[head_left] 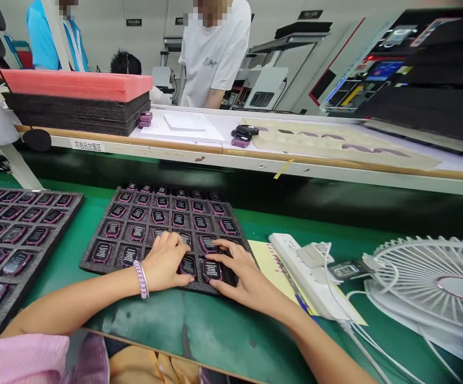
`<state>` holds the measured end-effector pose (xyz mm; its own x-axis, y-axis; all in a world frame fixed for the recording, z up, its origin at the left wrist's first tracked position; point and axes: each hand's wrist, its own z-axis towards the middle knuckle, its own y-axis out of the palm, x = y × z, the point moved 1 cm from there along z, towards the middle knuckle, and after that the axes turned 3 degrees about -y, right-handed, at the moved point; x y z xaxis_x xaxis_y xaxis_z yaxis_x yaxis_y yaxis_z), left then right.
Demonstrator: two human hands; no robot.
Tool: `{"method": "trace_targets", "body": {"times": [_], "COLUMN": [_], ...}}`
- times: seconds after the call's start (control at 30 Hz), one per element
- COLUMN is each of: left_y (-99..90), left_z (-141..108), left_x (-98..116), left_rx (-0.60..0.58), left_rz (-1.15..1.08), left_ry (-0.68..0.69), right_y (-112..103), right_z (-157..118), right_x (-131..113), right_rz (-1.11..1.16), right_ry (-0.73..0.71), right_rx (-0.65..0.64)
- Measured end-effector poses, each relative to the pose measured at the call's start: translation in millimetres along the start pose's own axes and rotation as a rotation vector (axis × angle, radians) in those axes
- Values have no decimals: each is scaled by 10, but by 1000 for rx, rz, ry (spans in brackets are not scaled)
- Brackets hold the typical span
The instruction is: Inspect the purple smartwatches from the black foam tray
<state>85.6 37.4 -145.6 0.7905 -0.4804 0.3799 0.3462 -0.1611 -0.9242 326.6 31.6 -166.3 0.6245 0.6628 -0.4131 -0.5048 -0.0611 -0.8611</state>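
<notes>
head view: both forearms come in low from the bottom edge, palms down
left hand [166,262]: loosely curled on the near edge of the foam tray [95,248], fingertips on a pink watch [188,264], not gripping it
right hand [236,269]: flat, fingers spread over the tray's near right corner, touching another pink watch [211,270], nothing clasped
wrist: purple band [141,278] on the left
right side: power strip [303,272] and white fan [435,282] near the tray
</notes>
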Motion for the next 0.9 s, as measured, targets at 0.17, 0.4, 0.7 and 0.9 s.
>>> {"method": "trace_targets", "body": {"times": [0.17, 0.4, 0.7, 0.9], "left_y": [137, 759, 629, 648], "left_z": [-137, -383, -458, -479], "left_x": [95, 314, 272, 243], "left_rx": [299, -15, -316, -205], "left_rz": [136, 14, -178, -212], "left_ry": [332, 866, 690, 801], "right_y": [-266, -330, -315, -353], "right_z": [-113, -352, -375, -288], "right_x": [169, 235, 213, 147], "right_rz": [13, 1, -47, 195], "right_ry": [123, 288, 332, 338], "right_rx": [124, -107, -80, 17]}}
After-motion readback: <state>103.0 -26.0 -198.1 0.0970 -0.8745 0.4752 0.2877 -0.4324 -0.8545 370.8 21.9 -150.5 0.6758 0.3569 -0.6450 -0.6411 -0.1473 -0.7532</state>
